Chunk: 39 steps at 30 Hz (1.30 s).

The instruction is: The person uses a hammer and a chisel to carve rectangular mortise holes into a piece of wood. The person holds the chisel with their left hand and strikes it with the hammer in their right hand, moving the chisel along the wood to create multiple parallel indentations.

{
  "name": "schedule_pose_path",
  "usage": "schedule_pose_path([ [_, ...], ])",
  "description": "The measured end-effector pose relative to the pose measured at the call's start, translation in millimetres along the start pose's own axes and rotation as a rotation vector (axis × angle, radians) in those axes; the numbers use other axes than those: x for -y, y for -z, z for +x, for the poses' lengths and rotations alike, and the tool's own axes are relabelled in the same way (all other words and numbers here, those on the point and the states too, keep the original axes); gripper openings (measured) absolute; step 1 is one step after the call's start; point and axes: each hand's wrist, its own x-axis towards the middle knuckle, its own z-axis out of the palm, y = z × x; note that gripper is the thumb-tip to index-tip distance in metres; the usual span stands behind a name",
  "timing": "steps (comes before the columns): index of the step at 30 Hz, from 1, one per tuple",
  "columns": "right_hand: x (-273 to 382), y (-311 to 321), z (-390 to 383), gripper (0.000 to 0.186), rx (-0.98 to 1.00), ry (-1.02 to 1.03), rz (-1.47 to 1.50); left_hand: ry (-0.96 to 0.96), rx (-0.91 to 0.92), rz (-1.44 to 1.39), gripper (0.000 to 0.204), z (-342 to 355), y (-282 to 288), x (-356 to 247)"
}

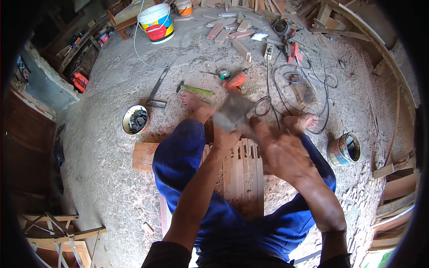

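Observation:
My right hand [286, 154] is closed around the handle of a mallet whose blocky grey-brown head [237, 107] is smeared by motion. My left hand [226, 137] is closed just under the mallet head, which covers its upper part; what it grips is hidden. Below both hands, several wooden strips [243, 178] lie side by side between my legs, with slots cut near their far ends and shavings on them. A reddish board [145, 156] sticks out to the left from under my left leg.
Beyond my feet lie a green-handled hammer [196, 90], an orange power drill [235, 80] and a steel square [158, 89]. A small bucket of metal parts [136, 119] stands left, a paint tin [345, 149] right. Cables [279, 85] loop across the floor toward a red power tool [294, 53].

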Motion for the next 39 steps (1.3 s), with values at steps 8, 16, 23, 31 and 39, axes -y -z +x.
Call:
schedule_pose_path([
  [8, 2, 46, 6, 0.059, -0.179, 0.073, 0.347, 0.157, -0.036, -0.212, 0.019, 32, -7, 14],
  [16, -15, 10, 38, 0.059, -0.039, 0.183, -0.198, -0.075, 0.072, 0.072, 0.022, 24, 2, 5],
  [23, -13, 35, 31, 0.056, -0.009, 0.115, 0.227, 0.268, 0.038, -0.193, 0.020, 36, -10, 41],
  [31, -4, 72, 68, 0.045, -0.357, 0.039, 0.058, 0.198, -0.024, -0.335, 0.011, 44, -26, 38],
  [39, -18, 27, 33, 0.062, 0.154, 0.069, 0.176, 0.130, -0.003, -0.189, 0.010, 34, -11, 9],
])
